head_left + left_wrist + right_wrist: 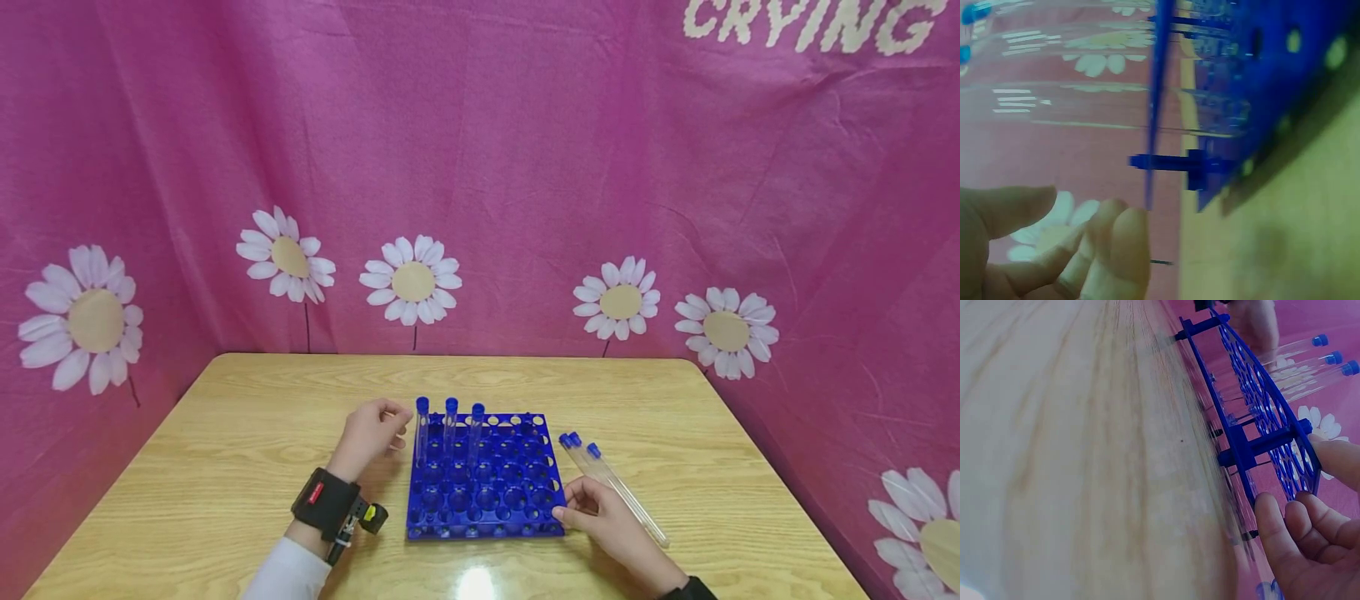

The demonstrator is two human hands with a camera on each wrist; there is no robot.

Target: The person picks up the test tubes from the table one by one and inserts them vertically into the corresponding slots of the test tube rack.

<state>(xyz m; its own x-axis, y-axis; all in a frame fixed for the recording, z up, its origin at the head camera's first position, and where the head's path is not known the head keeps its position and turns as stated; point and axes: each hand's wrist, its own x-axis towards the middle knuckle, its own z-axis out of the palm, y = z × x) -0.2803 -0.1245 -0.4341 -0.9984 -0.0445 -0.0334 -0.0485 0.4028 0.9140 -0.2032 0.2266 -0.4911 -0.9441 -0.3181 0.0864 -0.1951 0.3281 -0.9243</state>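
Note:
A blue test tube rack (517, 531) stands on the table, with rows of round holes in its plates. Three clear test tubes with blue caps (452, 433) stand upright in its left part. My right hand (607, 521) holds the rack's right front corner; in the right wrist view the thumb (1338, 464) lies at the top plate and the fingers at its side. Beside the rack's left back corner is my left hand (372, 436), its fingers loosely bent with nothing in them. In the left wrist view its fingertips (1129, 228) come close to the rack's edge.
Several more capped test tubes (618, 492) lie on the wooden table (247, 467) to the right of the rack, partly behind my right hand. A pink curtain (510, 167) with daisies encloses the table at the back and both sides.

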